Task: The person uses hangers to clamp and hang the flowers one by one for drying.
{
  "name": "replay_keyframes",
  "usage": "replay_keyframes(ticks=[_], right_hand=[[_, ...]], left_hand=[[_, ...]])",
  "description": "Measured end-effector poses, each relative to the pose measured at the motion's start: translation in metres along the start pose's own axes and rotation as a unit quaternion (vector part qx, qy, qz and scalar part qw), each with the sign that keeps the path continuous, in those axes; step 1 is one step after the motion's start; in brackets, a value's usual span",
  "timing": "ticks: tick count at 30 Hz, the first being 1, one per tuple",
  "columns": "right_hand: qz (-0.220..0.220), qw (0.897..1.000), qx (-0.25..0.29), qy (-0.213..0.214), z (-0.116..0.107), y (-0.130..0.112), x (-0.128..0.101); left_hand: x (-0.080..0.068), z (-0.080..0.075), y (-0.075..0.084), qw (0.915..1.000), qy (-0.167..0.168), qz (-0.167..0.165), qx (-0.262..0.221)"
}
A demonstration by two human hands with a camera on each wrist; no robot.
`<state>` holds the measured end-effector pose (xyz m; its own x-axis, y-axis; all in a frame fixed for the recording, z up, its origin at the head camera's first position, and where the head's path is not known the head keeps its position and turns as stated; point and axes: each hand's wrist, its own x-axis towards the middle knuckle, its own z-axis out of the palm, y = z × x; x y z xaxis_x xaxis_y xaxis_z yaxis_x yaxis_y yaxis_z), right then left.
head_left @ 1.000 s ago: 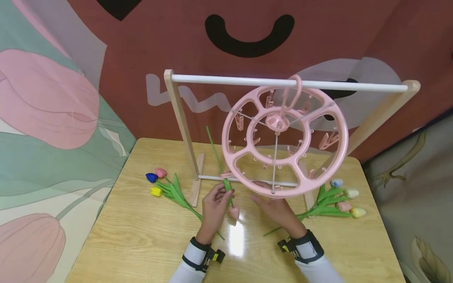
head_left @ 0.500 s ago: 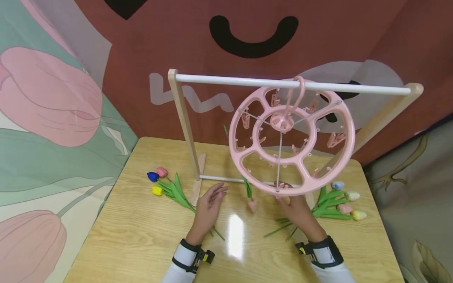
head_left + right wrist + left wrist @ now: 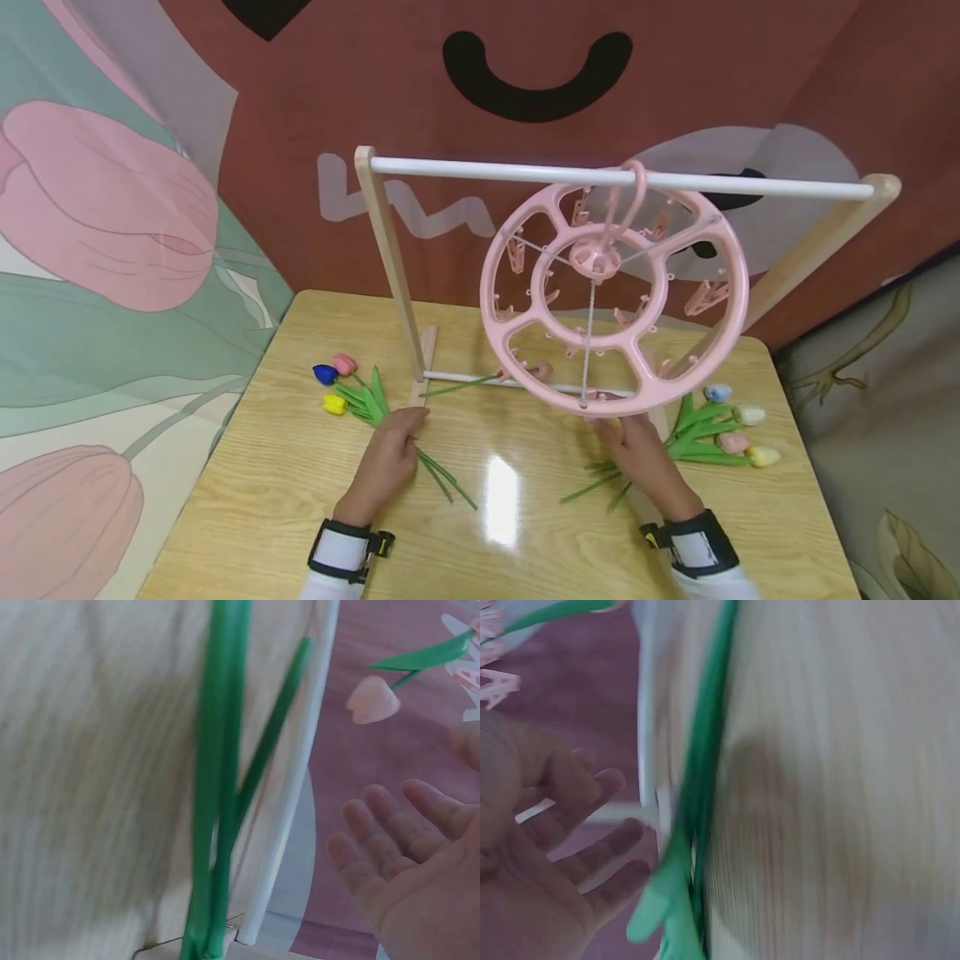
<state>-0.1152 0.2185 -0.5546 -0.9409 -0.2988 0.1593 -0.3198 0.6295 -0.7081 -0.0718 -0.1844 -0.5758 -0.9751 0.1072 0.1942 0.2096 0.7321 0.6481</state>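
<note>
A pink round clip hanger (image 3: 720, 275) hangs by its hook from the white rod (image 3: 487, 172) of a wooden rack. A pink tulip (image 3: 542, 369) dangles from a clip at the hanger's lower left, its green stem pointing left; the right wrist view shows the same pink tulip (image 3: 373, 700). My left hand (image 3: 397, 433) lies open on the table beside the stems of the left tulip bunch (image 3: 352, 400). My right hand (image 3: 626, 433) is open under the hanger's lower rim, beside the stems of the right tulip bunch (image 3: 712, 433). Both hands hold nothing.
The rack's left post (image 3: 390, 267) and white base rod (image 3: 292, 787) stand mid-table. The wooden table (image 3: 300, 500) ends at patterned cloth backdrops left, right and behind. Green stems (image 3: 705, 750) run past my spread left fingers (image 3: 592, 795). A lamp glare shows between my hands.
My left hand let go of the pink tulip and moved left to the left bunch's stems. The tulip now swings from the hanger's clip. My right hand drew back to the right.
</note>
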Motion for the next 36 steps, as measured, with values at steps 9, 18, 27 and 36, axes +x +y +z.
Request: replay_keyframes(ticks=[9,18,27,36], right_hand=[[0.023,0.998,-0.049,-0.032,0.024,-0.009,-0.006],[0.008,0.996,-0.030,-0.084,0.054,-0.032,-0.009],[-0.033,0.990,-0.010,-0.136,0.087,-0.054,-0.004],[-0.113,0.982,-0.037,-0.149,0.116,-0.072,0.005]], left_hand=[[-0.005,-0.008,-0.028,0.9740,0.003,0.091,0.207],[-0.002,-0.009,-0.041,0.9523,0.008,0.155,0.263],[-0.002,-0.015,-0.040,0.9430,0.008,0.173,0.284],[0.000,-0.013,-0.029,0.9375,0.016,0.204,0.281]])
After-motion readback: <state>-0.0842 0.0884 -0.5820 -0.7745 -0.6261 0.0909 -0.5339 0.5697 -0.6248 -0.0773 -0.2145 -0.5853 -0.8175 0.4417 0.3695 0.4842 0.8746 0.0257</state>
